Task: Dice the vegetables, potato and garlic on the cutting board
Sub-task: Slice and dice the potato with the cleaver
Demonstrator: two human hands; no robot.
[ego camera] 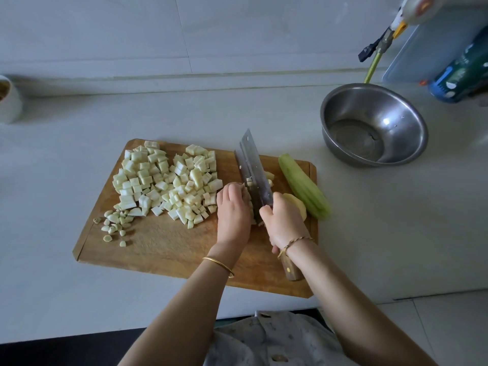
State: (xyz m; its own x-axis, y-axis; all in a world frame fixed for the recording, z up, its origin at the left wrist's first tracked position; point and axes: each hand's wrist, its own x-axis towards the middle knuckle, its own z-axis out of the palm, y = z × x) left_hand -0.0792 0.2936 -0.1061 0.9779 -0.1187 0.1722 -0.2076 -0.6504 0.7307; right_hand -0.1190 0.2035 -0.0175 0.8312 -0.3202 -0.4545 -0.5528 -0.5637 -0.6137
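Although a good share of the dicing looks done, the head view shows work left on the right side of the wooden cutting board (163, 247). A broad heap of pale diced vegetable (169, 183) covers the far left half of the board, and a small scatter of cut garlic pieces (115, 224) lies just beside it near the left edge. Both of those appear finished.

At the middle of the board, the right hand (284, 223) is wrapped round the wooden handle of the cleaver (254, 170), whose blade points away from the person with its edge down at the board. The left hand (233, 215) sits just left of the blade, fingers bent down onto pale potato strips (248, 198) that it mostly hides. A few small cubes (269, 177) lie on the other side of the blade, so the potato seems partly diced.

An uncut potato piece (297, 207), yellowish and peeled, rests behind the right hand, touching or nearly touching a long peeled green gourd (303, 190) that lies whole along the board's right edge. By my reading, those two remain to be cut.

An empty-looking steel bowl (404, 120) stands on the pale counter (369, 220), beyond the board's right corner, well apart from it.
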